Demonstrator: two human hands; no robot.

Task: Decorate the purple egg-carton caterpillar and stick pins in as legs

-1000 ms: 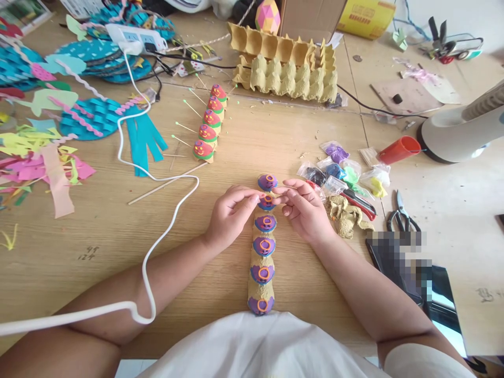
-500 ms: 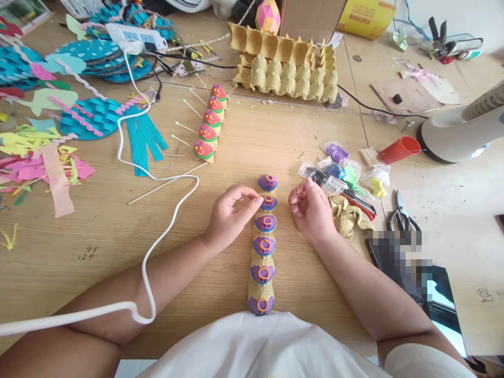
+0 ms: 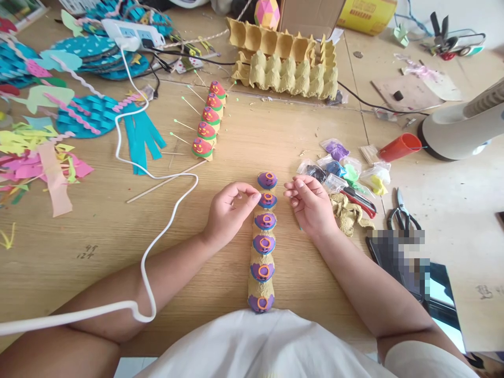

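A strip of egg carton [image 3: 263, 260] runs lengthwise in front of me. Its bumps are capped in purple clay with blue edges, orange rings and small dark face marks. My left hand [image 3: 234, 210] is closed in a pinch at the left edge of the second bump from the far end; whatever its fingertips hold is too small to make out. Right of the strip, my right hand [image 3: 313, 205] has thumb and fingers drawn together, apart from the bumps. A tiny teal bit shows under its palm edge. Its grip is partly hidden.
A red-and-green carton caterpillar [image 3: 208, 123] with sticks stands beyond. At right lie bagged clay [image 3: 334, 168], a red utility knife [image 3: 359, 202], torn carton [image 3: 346, 215] and scissors [image 3: 400, 212]. A white cord [image 3: 173, 215] crosses at left. Egg trays [image 3: 291, 73] lie at the back.
My right hand has shifted slightly, its fingers now reaching further left toward the strip. The left hand stays almost in place, its fingertips a little further left.
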